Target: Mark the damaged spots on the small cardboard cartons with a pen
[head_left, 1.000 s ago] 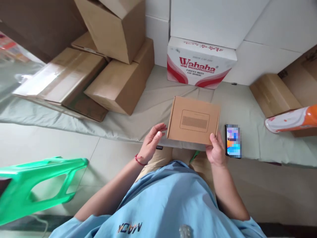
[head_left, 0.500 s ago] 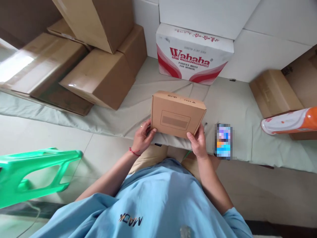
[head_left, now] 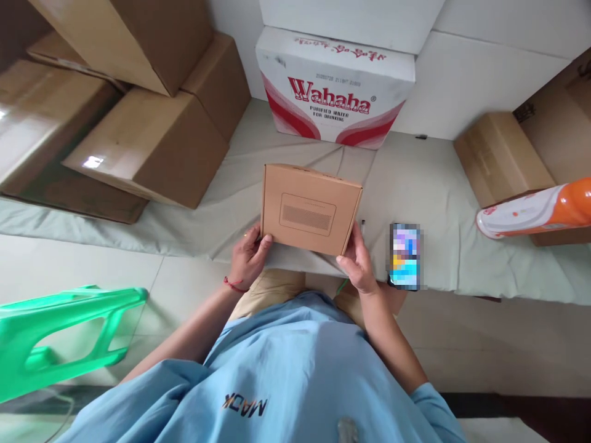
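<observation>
A small brown cardboard box (head_left: 295,184) is held between my two hands at the front edge of the cloth-covered surface. Its broad face, printed with a framed block of small text, is tilted toward me. My left hand (head_left: 249,255) grips the lower left corner, thumb on the front, a red cord round the wrist. Gripping the lower right corner is my right hand (head_left: 357,261), also with its thumb in front. Fingers behind the box are partly hidden. Just right of the box lies a thin pen-like item (head_left: 363,227), partly covered.
A phone (head_left: 405,256) lies to the right on the pale cloth (head_left: 438,203). Behind stands a white Wahaha carton (head_left: 337,92). Brown cartons (head_left: 152,141) are stacked at left, with another carton (head_left: 503,160) and an orange-white canister (head_left: 530,209) at right. A green stool (head_left: 106,332) is on the floor.
The box has tipped so its printed face shows more squarely and its top side less. Both hands keep their hold. The whole view has shifted slightly, with most things now further left.
</observation>
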`<state>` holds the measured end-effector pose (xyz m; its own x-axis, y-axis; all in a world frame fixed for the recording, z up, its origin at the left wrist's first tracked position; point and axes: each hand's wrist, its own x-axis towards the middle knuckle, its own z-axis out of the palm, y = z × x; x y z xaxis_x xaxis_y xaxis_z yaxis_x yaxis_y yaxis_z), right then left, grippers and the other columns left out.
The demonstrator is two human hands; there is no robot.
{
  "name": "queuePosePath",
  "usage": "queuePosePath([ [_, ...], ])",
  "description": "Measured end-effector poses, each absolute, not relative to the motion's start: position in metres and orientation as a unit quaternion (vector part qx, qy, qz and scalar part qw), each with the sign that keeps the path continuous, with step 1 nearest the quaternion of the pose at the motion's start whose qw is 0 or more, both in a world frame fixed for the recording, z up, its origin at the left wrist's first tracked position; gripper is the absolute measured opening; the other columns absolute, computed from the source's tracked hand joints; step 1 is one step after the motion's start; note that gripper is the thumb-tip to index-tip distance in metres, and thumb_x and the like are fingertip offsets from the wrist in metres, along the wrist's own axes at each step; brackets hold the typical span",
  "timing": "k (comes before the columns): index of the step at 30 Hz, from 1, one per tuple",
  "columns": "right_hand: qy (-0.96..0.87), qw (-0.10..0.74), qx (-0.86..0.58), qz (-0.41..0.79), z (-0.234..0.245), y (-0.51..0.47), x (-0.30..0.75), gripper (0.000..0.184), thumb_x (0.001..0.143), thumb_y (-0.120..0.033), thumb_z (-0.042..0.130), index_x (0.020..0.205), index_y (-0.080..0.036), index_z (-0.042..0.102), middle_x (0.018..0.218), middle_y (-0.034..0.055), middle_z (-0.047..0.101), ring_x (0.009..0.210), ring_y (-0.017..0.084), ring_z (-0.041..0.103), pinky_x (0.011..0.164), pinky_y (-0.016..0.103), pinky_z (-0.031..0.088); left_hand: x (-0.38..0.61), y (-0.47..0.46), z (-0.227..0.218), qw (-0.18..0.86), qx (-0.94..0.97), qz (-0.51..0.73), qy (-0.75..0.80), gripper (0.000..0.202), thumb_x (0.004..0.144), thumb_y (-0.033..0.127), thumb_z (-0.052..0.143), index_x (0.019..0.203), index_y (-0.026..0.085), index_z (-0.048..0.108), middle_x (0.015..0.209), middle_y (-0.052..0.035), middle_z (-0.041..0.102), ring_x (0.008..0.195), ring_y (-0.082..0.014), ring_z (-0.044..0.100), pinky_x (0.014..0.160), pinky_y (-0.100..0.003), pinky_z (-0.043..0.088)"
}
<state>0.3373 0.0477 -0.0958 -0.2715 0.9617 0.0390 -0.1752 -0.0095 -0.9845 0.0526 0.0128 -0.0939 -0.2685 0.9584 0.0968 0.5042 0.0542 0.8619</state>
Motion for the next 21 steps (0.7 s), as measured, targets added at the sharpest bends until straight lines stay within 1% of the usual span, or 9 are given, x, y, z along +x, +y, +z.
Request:
queuePosePath([
  [2,-0.519,0.479,-0.377,0.599,-0.097,0.049,0.337,0.106,0.085,-0.059,0.075,0.176,-0.028,0.03,0.179,0.0061,0.042,0.167,0.032,0.04,0.138,0.055,0.037,0.054,0.013,-0.093,0.267,0.544,0.424,0.673,0.055,0.103,0.062,0.058,0.133,0.019,0.072,0.117,-0.0092,0.078,0.101,-0.0242,0.07,0.091,-0.032,0.052],
  [5,-0.507,0.493,-0.393,0.588,-0.099,0.049,0.337,0.101,0.083,-0.052,0.073,0.174,-0.029,0.036,0.177,0.0037,0.045,0.166,0.032,0.041,0.137,0.057,0.038,0.056,0.015,-0.092,0.262,0.546,0.428,0.671,0.048,0.101,0.06,0.062,0.127,0.021,0.075,0.104,-0.0062,0.077,0.091,-0.0221,0.067,0.086,-0.03,0.051],
  [7,-0.491,0.502,-0.413,0.58,-0.1,0.049,0.337,0.095,0.082,-0.047,0.071,0.171,-0.03,0.042,0.175,0.0025,0.049,0.165,0.032,0.043,0.137,0.058,0.038,0.059,0.016,-0.091,0.262,0.547,0.431,0.668,0.046,0.1,0.058,0.062,0.125,0.022,0.075,0.1,-0.0056,0.075,0.089,-0.0217,0.065,0.084,-0.03,0.051],
  [10,-0.466,0.519,-0.434,0.57,-0.101,0.048,0.336,0.087,0.082,-0.045,0.068,0.166,-0.03,0.049,0.172,0.0024,0.053,0.164,0.032,0.045,0.137,0.059,0.037,0.062,0.018,-0.088,0.274,0.55,0.434,0.659,0.046,0.101,0.057,0.061,0.128,0.022,0.073,0.105,-0.0065,0.074,0.093,-0.022,0.065,0.085,-0.031,0.053],
  [13,-0.449,0.55,-0.446,0.545,-0.099,0.046,0.332,0.076,0.091,-0.047,0.065,0.164,-0.03,0.05,0.171,0.004,0.054,0.162,0.031,0.048,0.137,0.059,0.037,0.065,0.019,-0.086,0.301,0.558,0.431,0.642,0.046,0.1,0.058,0.064,0.125,0.021,0.073,0.102,-0.0063,0.072,0.09,-0.0213,0.066,0.082,-0.03,0.055],
  [15,-0.437,0.567,-0.459,0.526,-0.097,0.045,0.328,0.069,0.098,-0.048,0.062,0.163,-0.03,0.05,0.167,0.0059,0.058,0.158,0.03,0.053,0.135,0.058,0.04,0.066,0.02,-0.083,0.325,0.564,0.43,0.626,0.045,0.099,0.06,0.067,0.12,0.022,0.074,0.098,-0.0061,0.072,0.086,-0.0212,0.067,0.079,-0.03,0.057],
  [17,-0.424,0.578,-0.471,0.513,-0.094,0.044,0.325,0.065,0.1,-0.046,0.062,0.162,-0.03,0.052,0.162,0.0073,0.063,0.153,0.03,0.059,0.132,0.057,0.044,0.065,0.021,-0.08,0.354,0.565,0.434,0.606,0.044,0.098,0.061,0.068,0.117,0.022,0.075,0.098,-0.0066,0.071,0.086,-0.022,0.069,0.079,-0.031,0.059],
  [19,-0.413,0.587,-0.481,0.503,-0.092,0.043,0.322,0.063,0.099,-0.045,0.062,0.16,-0.029,0.055,0.155,0.0085,0.068,0.148,0.03,0.063,0.129,0.056,0.048,0.06,0.023,-0.077,0.382,0.573,0.438,0.578,0.042,0.098,0.06,0.07,0.117,0.023,0.076,0.101,-0.0083,0.073,0.088,-0.0232,0.071,0.08,-0.033,0.061],
  [21,-0.397,0.596,-0.501,0.486,-0.091,0.042,0.321,0.062,0.098,-0.045,0.062,0.158,-0.028,0.058,0.15,0.0094,0.072,0.143,0.03,0.067,0.126,0.056,0.05,0.051,0.025,-0.076,0.397,0.596,0.438,0.543,0.04,0.099,0.057,0.072,0.119,0.022,0.077,0.108,-0.0111,0.076,0.095,-0.0254,0.074,0.085,-0.035,0.063],
])
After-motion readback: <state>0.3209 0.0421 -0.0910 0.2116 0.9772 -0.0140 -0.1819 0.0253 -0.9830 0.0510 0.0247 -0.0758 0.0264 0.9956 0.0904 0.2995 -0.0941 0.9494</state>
